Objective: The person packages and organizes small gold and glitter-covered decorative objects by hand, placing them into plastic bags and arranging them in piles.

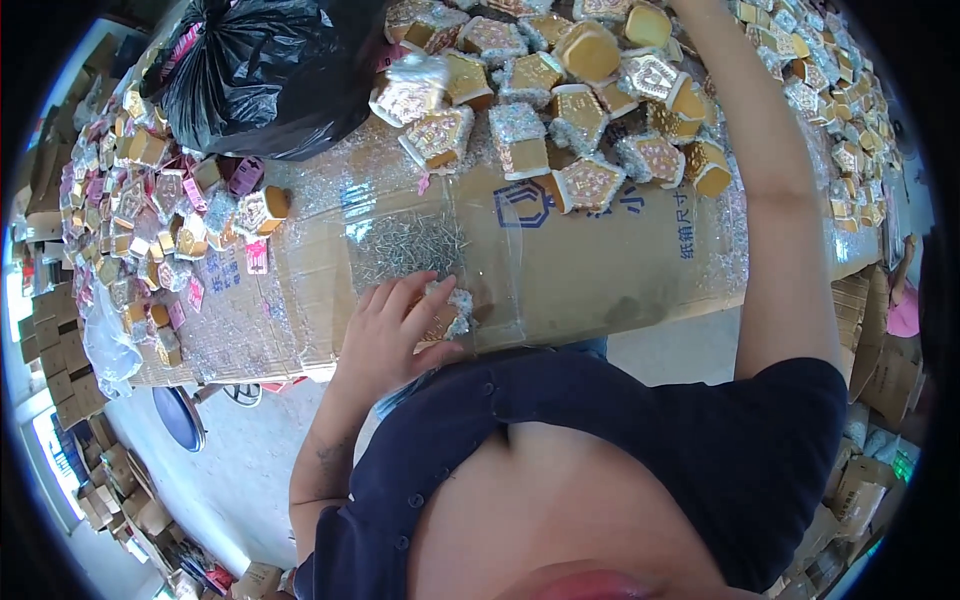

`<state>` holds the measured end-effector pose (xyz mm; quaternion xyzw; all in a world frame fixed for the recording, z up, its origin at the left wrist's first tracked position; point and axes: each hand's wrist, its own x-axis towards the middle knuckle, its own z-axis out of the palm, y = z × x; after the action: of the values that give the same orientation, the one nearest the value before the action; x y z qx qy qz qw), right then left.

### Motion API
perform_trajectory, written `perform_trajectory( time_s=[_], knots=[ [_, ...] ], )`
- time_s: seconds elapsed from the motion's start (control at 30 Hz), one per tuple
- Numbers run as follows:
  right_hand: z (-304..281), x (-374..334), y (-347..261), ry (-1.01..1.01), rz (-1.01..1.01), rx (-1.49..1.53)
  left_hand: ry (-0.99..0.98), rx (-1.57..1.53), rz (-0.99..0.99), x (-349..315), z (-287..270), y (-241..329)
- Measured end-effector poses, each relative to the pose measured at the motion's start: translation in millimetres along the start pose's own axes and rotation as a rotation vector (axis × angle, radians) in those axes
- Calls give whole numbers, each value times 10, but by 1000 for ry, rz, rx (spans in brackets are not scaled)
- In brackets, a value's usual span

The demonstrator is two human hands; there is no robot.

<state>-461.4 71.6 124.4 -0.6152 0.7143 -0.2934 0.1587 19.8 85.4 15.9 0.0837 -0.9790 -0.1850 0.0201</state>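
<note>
Near the table's front edge, my left hand (390,330) is curled over a small house-shaped ornament (462,312), gold-brown with white glittery trim. Thumb and fingers lie on either side of it, and the palm hides most of it. Just beyond the fingertips is a heap of small thin metal pins or screws (410,245). My right arm (770,180) stretches far across the table. Its hand passes out of the picture at the top, so its fingers cannot be seen. Below that arm's reach spreads a pile of similar house ornaments (580,115).
Flattened cardboard (620,270) sprinkled with glitter covers the table. A knotted black plastic bag (265,85) stands at the far left, beside more ornaments with pink tags (246,176). Further ornaments (845,160) crowd the right side. A blue stool (178,418) and stacked cartons (60,345) are beyond.
</note>
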Motion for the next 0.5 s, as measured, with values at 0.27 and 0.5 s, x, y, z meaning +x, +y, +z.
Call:
perform_trajectory(
  time_s=[0.27, 0.5],
  knots=[
    [319, -579, -391, -31, -312, -314, 270, -113, 8, 490, -267, 4],
    [449, -809, -306, 269, -610, -240, 525, -485, 6, 1791, -171, -293]
  ],
)
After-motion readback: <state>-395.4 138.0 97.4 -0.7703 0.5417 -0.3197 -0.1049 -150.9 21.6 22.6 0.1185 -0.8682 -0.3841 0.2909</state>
